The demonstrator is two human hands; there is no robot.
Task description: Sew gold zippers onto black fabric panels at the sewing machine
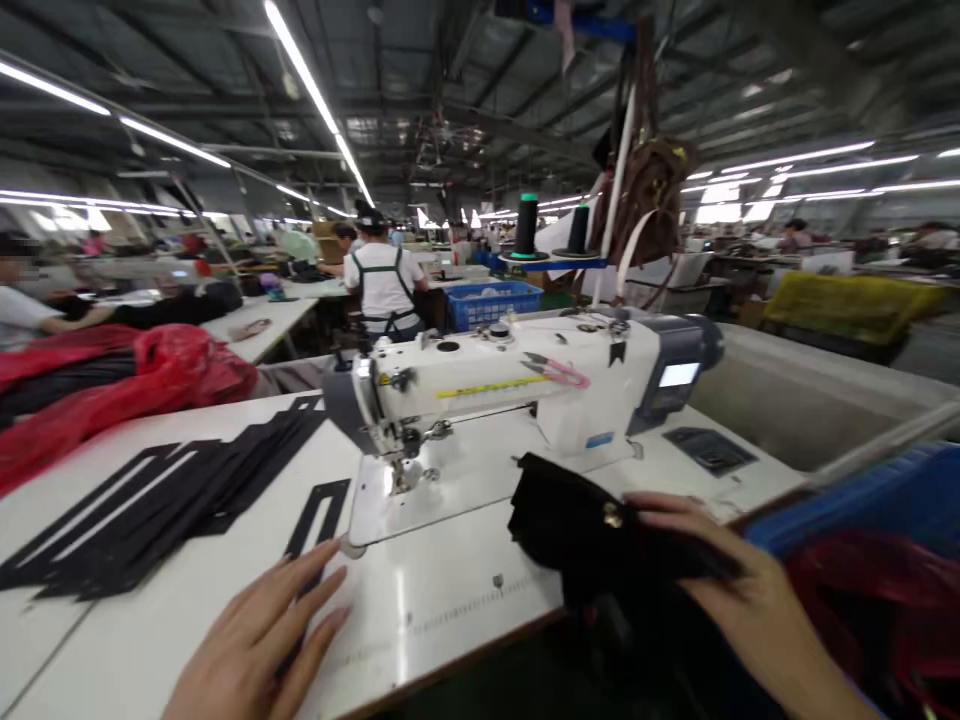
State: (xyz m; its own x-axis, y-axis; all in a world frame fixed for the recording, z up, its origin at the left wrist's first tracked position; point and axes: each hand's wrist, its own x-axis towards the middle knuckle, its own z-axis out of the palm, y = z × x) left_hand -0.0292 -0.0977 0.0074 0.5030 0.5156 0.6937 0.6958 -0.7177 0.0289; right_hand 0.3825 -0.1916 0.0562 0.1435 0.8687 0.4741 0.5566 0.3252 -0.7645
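Observation:
My right hand (720,570) grips a bundle of black fabric (577,515) with a small shiny metal fitting on it, at the front edge of the table. Part of the bundle hangs down over that edge. My left hand (270,630) lies low over the white tabletop with its fingers stretched out. Just beyond its fingertips is a black piece with a long slot (322,505), partly hidden by the hand; whether they touch I cannot tell. The sewing machine (480,385) stands behind both hands, its needle area (401,475) bare of fabric.
Several slotted black pieces (172,490) lie overlapped on the left. Red plastic (187,370) covers dark material beyond them. Pink-handled snips (559,370) rest on the machine. A blue crate (877,500) stands at right, two thread cones (526,228) behind. Co-workers sit further off.

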